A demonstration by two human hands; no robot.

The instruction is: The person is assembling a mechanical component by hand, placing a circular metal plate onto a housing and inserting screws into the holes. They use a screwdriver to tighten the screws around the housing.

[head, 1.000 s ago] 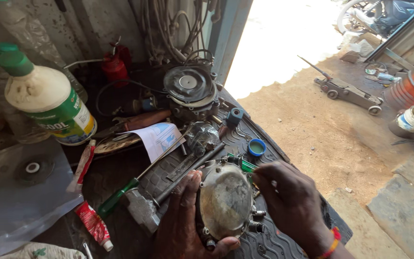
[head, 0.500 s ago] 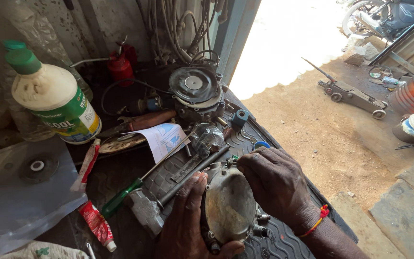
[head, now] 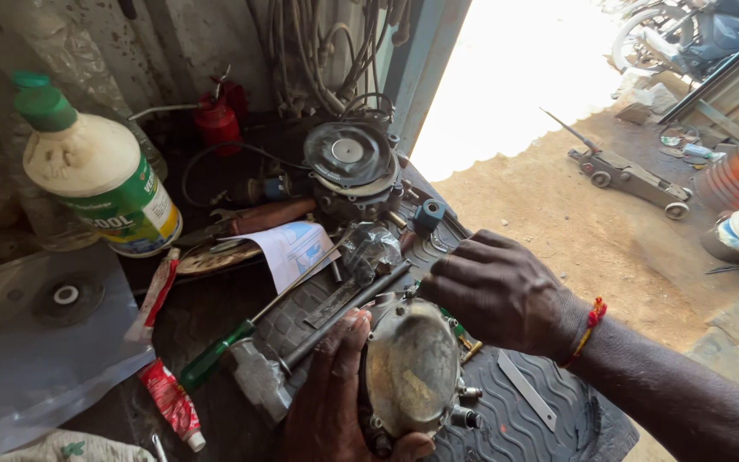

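Grimy, round grey metal housing (head: 412, 368) sits clasped in the left hand (head: 335, 402) — the right hand (head: 498, 295) rests curled over its top edge, fingers closed, contents hidden.

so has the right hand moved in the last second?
Yes. The right hand has shifted left and up over the top edge of the round metal housing, now covering the blue cap it sat beside earlier.
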